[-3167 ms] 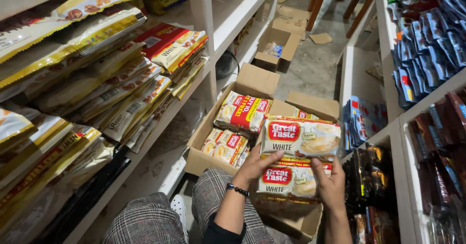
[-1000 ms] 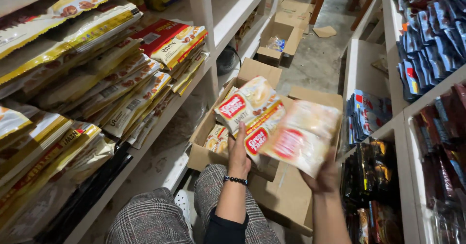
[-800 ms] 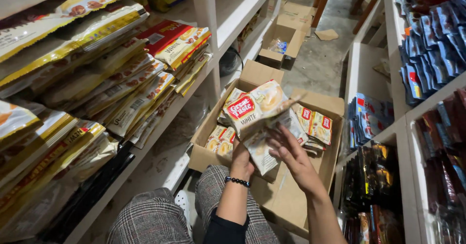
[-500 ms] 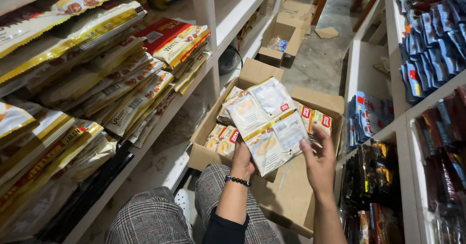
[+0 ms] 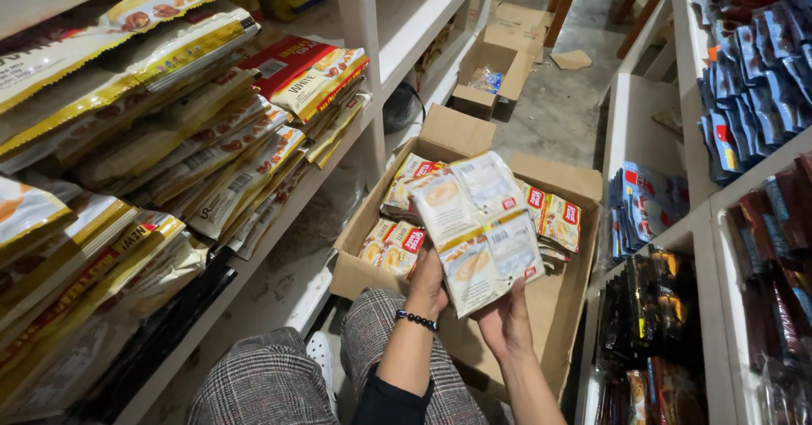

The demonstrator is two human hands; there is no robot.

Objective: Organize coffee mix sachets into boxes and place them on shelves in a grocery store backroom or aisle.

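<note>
Both hands hold up a strip of cream and white sachet packs [image 5: 480, 230] above an open cardboard box [image 5: 565, 307]. My left hand [image 5: 427, 285], with a black bead bracelet on the wrist, grips the strip's lower left edge. My right hand [image 5: 506, 319] supports it from below at the lower right. The strip shows its back side, tilted, with small red marks. More sachet packs with red labels [image 5: 396, 247] lie in the box's left part, and others [image 5: 558, 219] lie behind the held strip at the right.
Left shelves [image 5: 279, 239] carry stacked yellow and cream packs [image 5: 169, 137] and red-and-white packs [image 5: 309, 74]. Right shelves hold blue packets [image 5: 753, 78] and dark packets [image 5: 651, 307]. A smaller open box [image 5: 491, 74] sits on the concrete floor beyond. My checked trousers [image 5: 271, 383] are below.
The strip was turned over from its red-labelled front to its back. It now hangs more upright and steadier between both hands above the box.
</note>
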